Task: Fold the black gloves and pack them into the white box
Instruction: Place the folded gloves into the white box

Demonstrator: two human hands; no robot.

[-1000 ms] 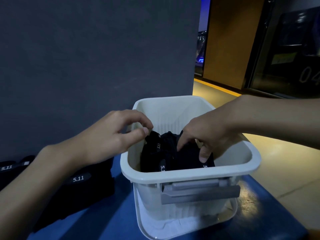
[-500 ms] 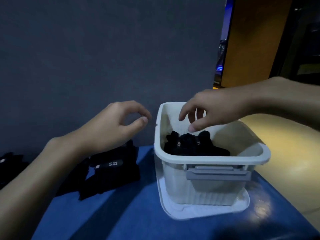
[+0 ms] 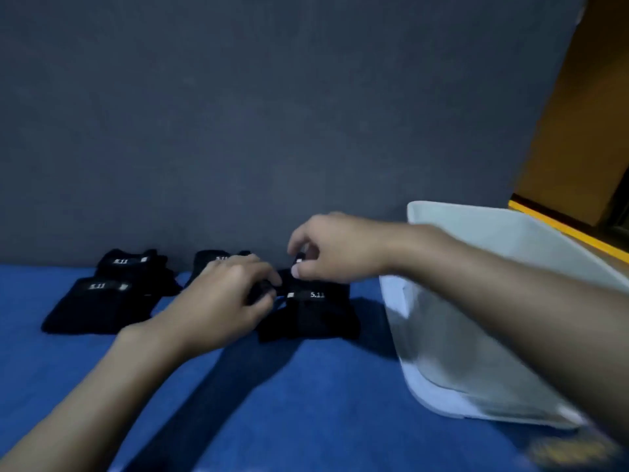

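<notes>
Several black gloves with white "5.11" labels lie on the blue table. The nearest pair (image 3: 311,311) sits just left of the white box (image 3: 456,338). My left hand (image 3: 224,298) grips its left edge with curled fingers. My right hand (image 3: 326,248) pinches its top edge at a small white tag. Another pair (image 3: 211,262) lies behind my left hand, partly hidden. Two more gloves lie further left, one (image 3: 98,304) in front and one (image 3: 131,264) behind. The box's inside is hidden from this angle.
A dark grey wall (image 3: 272,114) stands right behind the gloves. The blue table (image 3: 289,403) stretches toward me. At the far right, past the box, are a yellow floor stripe (image 3: 561,226) and an orange-brown panel (image 3: 578,114).
Both hands left the box and moved left to the glove pair beside it, and now hold it. My view turned left, so the box sits at the right edge.
</notes>
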